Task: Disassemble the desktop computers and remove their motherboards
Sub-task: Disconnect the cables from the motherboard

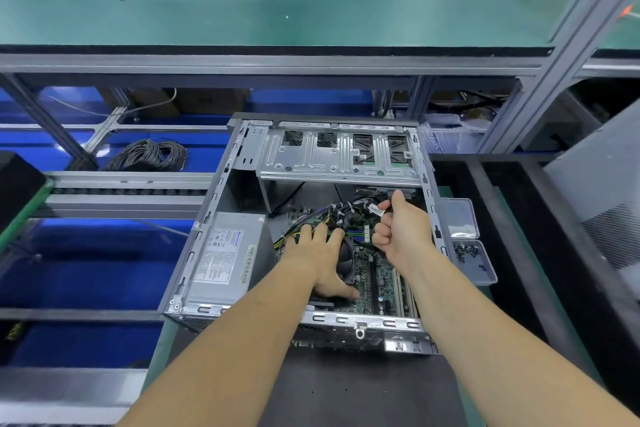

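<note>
Two hands inside the open grey steel desktop case — unplugging.
Left hand flat, fingers spread, steadies the green motherboard; right hand fist grips a black cable — likely pulling.

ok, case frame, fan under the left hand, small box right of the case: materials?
Case frame: bare sheet metal, likely steel; dull grey sheen, stamped ribs and slots.
Fan: looks like matte black moulded plastic; dark blades, no glint.
Small box: clear plastic, slightly frosted; the surface under it shows through.
</note>
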A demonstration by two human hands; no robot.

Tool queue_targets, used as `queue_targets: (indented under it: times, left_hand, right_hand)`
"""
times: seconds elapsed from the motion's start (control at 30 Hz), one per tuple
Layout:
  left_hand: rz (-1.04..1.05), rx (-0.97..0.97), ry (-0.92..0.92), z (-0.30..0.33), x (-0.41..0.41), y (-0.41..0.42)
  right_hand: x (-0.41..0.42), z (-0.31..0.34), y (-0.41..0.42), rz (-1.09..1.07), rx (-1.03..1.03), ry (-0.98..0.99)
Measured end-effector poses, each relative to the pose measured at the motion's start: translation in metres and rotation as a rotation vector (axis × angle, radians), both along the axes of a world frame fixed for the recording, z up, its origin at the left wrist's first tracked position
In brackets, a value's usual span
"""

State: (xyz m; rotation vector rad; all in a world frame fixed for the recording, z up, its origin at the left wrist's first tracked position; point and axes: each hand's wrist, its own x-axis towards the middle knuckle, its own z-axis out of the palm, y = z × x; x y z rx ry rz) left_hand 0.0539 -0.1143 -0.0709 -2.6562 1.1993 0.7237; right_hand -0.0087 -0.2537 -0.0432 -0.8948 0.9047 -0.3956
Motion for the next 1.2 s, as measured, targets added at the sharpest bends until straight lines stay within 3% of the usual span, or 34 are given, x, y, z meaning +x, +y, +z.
queue_targets:
  times: [0.43,0.6,0.77,0.97,1.2]
  left_hand:
    - [-0.01,-0.022,-0.015,0.004,0.0,0.001]
    - [0.014,-0.01,0.002,0.005,0.0,0.001]
    - [0.012,-0.019,0.007,0.005,-0.001,0.001]
    - [-0.005,-0.043,-0.004,0.007,0.0,0.003]
    - [0.045,-0.079,0.041,0.011,-0.005,0.004]
  right_hand:
    - [-0.005,0.007,0.006,0.002,0.155,-0.073]
    - [-0.011,0.006,0.028,0.141,0.161,-0.031]
    - [-0.017,0.012,0.016,0.187,-0.143,0.198]
    - [-0.01,0.0,0.003,0.179,-0.101,0.332]
    - [0.0,-0.007,-0.002,0.432,-0.784,0.586]
